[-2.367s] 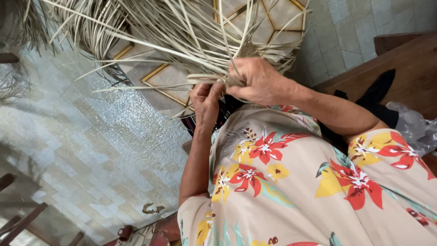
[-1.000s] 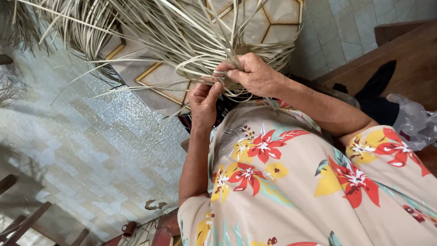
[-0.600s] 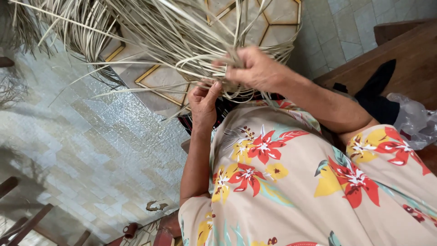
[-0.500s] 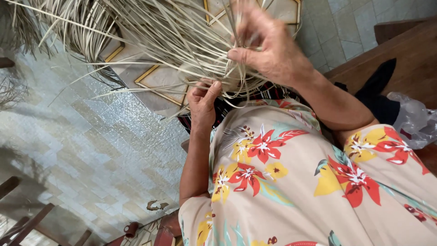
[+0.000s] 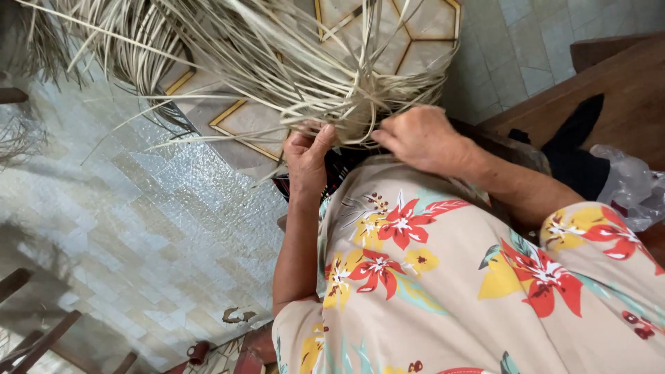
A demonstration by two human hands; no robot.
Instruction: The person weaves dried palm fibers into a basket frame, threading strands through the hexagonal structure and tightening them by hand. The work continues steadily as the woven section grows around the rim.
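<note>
A thick bundle of pale dried palm strips [image 5: 291, 62] fans out over my lap and the floor, gathered into a woven knot [image 5: 360, 114] in front of me. My left hand [image 5: 308, 156] pinches strips at the knot's left side, thumb up against them. At the knot's right side my right hand [image 5: 422, 138] has its fingers curled onto the strips. I wear a cream floral shirt [image 5: 429, 277].
Grey tiled floor [image 5: 138, 228] with gold-lined hexagon tiles [image 5: 409, 28] lies beneath. A wooden bench [image 5: 623, 90] with a dark cloth [image 5: 575, 152] and a clear plastic bag [image 5: 630, 187] stands on the right. Wooden chair legs [image 5: 41, 339] and a small brown cup [image 5: 197, 352] sit at the lower left.
My right hand rose along the strips, pulling one upward, then came back down to the knot. My left hand stayed pinched at the knot's left side.
</note>
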